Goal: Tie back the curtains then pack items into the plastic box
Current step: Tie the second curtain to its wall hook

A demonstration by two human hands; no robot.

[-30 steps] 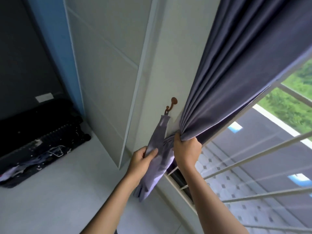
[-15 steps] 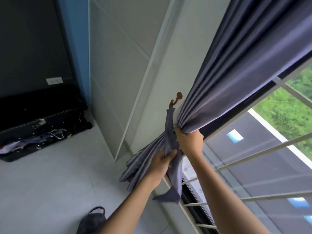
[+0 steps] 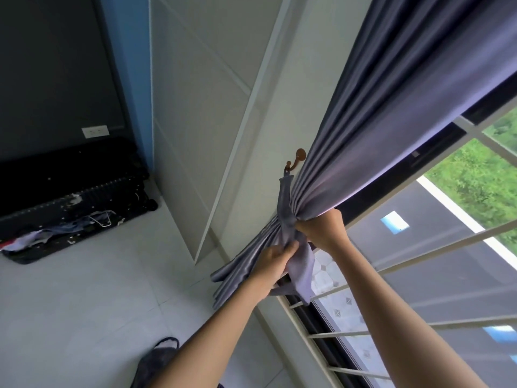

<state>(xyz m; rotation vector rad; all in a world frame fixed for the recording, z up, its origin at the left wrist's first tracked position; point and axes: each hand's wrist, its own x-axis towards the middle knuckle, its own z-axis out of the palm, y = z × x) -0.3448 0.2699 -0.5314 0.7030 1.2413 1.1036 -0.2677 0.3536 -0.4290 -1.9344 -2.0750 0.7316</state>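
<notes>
Just below the wall hook (image 3: 294, 163), the right hand (image 3: 321, 230) clamps the gathered curtain (image 3: 363, 152) while the left hand (image 3: 275, 261) grips the tieback (image 3: 286, 208) hanging from that hook, not yet wrapped round; box packing remains.

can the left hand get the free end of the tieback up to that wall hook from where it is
Probably yes: the left hand grips the tieback, whose top already hangs from the hook, and bare wall lies between.

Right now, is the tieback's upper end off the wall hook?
No, the tieback hangs by its upper end from the brown wall hook.
</notes>
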